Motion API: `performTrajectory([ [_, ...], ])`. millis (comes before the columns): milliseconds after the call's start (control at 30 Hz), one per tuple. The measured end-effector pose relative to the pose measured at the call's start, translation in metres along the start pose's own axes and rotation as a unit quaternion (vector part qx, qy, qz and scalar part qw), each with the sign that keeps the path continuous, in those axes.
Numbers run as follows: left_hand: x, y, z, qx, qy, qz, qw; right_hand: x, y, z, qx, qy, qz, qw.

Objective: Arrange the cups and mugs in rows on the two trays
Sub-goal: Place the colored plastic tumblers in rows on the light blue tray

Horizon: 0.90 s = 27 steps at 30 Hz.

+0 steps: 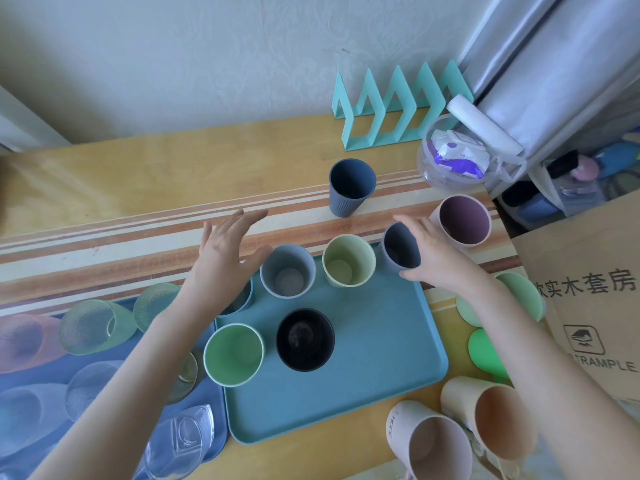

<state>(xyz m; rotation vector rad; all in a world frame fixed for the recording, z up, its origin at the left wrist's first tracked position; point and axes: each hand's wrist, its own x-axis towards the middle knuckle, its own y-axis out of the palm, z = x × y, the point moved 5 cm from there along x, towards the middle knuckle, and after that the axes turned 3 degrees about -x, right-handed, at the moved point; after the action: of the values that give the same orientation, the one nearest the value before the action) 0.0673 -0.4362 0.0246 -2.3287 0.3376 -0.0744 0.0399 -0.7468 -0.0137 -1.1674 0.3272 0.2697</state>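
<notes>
A teal tray [363,386] holds a grey cup [287,271], a pale yellow-green cup [348,261], a green cup [233,355] and a black cup [304,339]. My right hand [433,251] grips a dark blue-grey cup [398,249] at the tray's far right corner. My left hand [225,247] hovers open above the tray's far left corner, partly hiding another cup [242,299]. A blue tray [114,368] on the left carries several glass cups. A dark blue cup [351,187] and a pink cup [464,220] stand loose on the table.
Green cups [519,296] and beige mugs [485,424] lie near the right edge. A cardboard box [588,289] sits at right. A clear tub [453,157] and a teal rack [391,109] stand by the wall.
</notes>
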Motion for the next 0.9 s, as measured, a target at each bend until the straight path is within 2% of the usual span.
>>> performTrajectory([
  [267, 0.007, 0.006, -0.002, 0.001, -0.01, 0.022, 1.0, 0.0, 0.0, -0.004, -0.033, 0.002, 0.002, 0.999],
  [433, 0.041, 0.031, -0.021, -0.011, 0.012, 0.064, 0.998, -0.008, -0.009, 0.002, -0.065, -0.021, 0.018, 0.997],
  [633, 0.105, 0.076, -0.05, 0.005, 0.048, 0.109, 0.993, -0.04, -0.07, 0.003, -0.021, -0.035, -0.069, 0.997],
  [767, 0.13, 0.1, -0.045, 0.012, 0.018, 0.132, 0.991, -0.046, -0.09, -0.042, 0.025, 0.07, -0.148, 0.986],
  [900, 0.144, 0.116, -0.041, 0.016, -0.011, 0.155, 0.988, -0.038, -0.069, -0.086, 0.134, 0.201, -0.143, 0.96],
])
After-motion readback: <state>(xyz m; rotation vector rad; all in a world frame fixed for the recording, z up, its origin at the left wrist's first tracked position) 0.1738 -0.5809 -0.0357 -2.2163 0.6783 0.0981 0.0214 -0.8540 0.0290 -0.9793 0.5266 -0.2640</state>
